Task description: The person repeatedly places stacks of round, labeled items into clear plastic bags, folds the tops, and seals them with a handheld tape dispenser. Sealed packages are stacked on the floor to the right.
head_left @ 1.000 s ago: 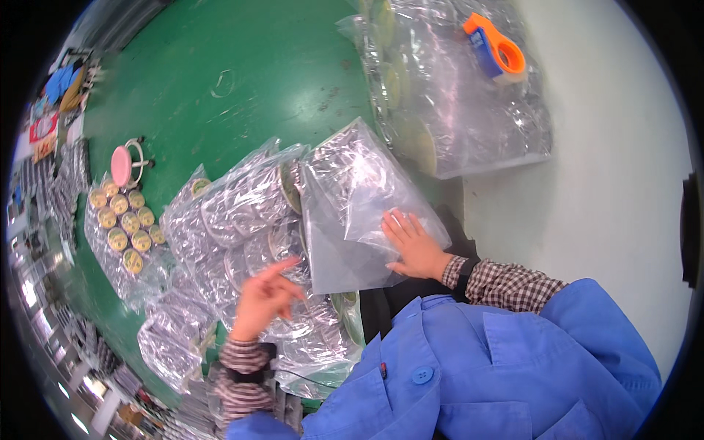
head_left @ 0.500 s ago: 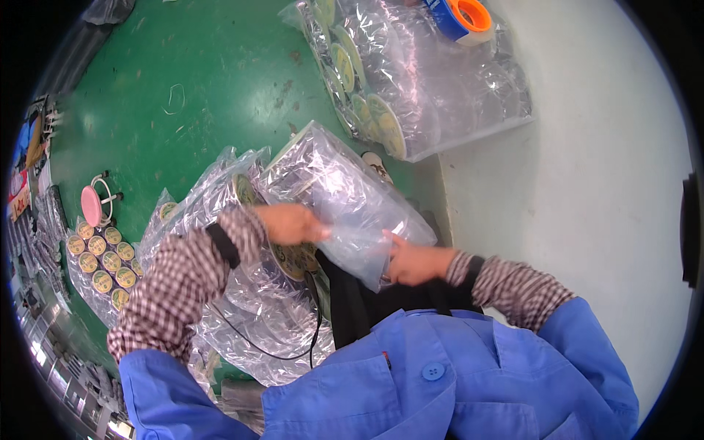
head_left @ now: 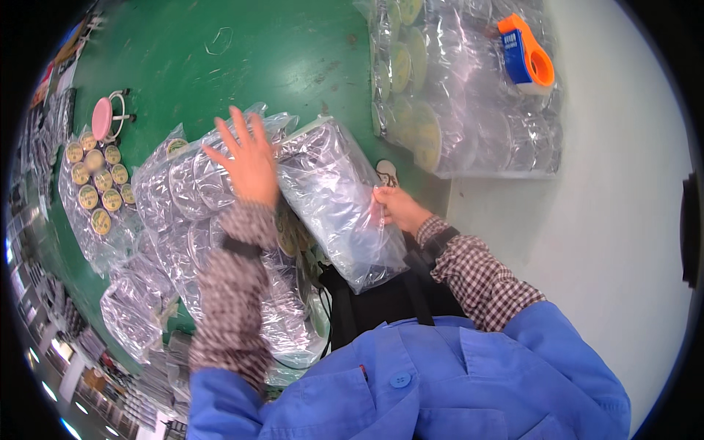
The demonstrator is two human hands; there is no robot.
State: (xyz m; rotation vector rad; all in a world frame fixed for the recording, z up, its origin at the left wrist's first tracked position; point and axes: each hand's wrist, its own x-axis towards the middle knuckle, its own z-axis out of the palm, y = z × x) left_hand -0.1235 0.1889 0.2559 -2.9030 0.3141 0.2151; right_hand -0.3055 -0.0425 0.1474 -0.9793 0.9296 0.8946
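Observation:
In front of my body lies a clear plastic bag (head_left: 330,198) wrapped around dark contents, its loose film spread toward me. My right hand (head_left: 402,210) pinches the film at the bag's right side. To the left of the bag my left hand (head_left: 251,165) is raised with its fingers spread, holding nothing. Beneath and beside it are large clear bags (head_left: 191,183) packed with round containers. Green-and-yellow labelled discs show through the film near my left forearm.
At the upper right, an orange and blue tape dispenser (head_left: 526,55) rests on another packed bag (head_left: 469,95). A pink stool (head_left: 103,119) and bagged tubs (head_left: 92,176) stand at the left on the green floor (head_left: 293,51). A pale wall (head_left: 557,242) runs along the right.
My left hand has let go of the bag's film and moved up and left, fingers spreading. My right hand has shifted upward, still on the film. The view has also shifted.

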